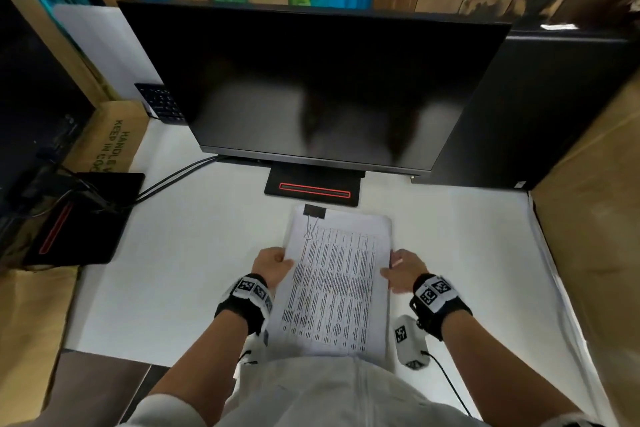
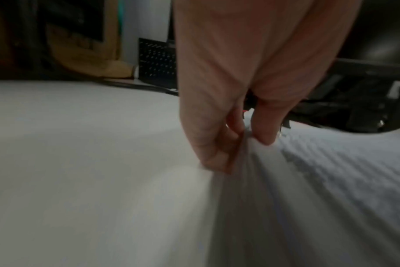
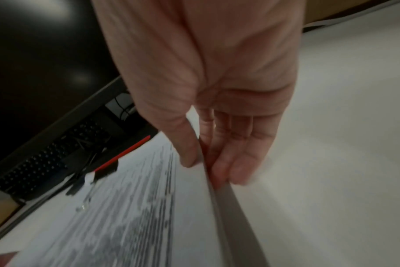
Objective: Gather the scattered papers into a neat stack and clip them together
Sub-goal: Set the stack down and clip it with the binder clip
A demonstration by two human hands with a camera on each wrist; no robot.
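A stack of printed papers (image 1: pixel 336 284) is held above the white desk (image 1: pixel 194 253), in front of my body. A black binder clip (image 1: pixel 314 211) grips its far left corner, wire handles folded onto the top sheet. My left hand (image 1: pixel 273 265) pinches the stack's left edge, thumb on top and fingers curled under; the left wrist view shows that hand (image 2: pixel 242 142) on the papers (image 2: pixel 320 180). My right hand (image 1: pixel 401 269) pinches the right edge; in the right wrist view the hand (image 3: pixel 208 168) has its thumb on the papers (image 3: pixel 135 207) and fingers beneath, with the clip (image 3: pixel 105 171) beyond.
A black monitor (image 1: pixel 311 87) on a stand (image 1: pixel 313 189) fills the back of the desk. A second stand base (image 1: pixel 83 215) with cables sits at the left, a keyboard (image 1: pixel 161 102) leans behind it. Cardboard (image 1: pixel 588 218) walls the right side, a cardboard box (image 1: pixel 114 139) stands left.
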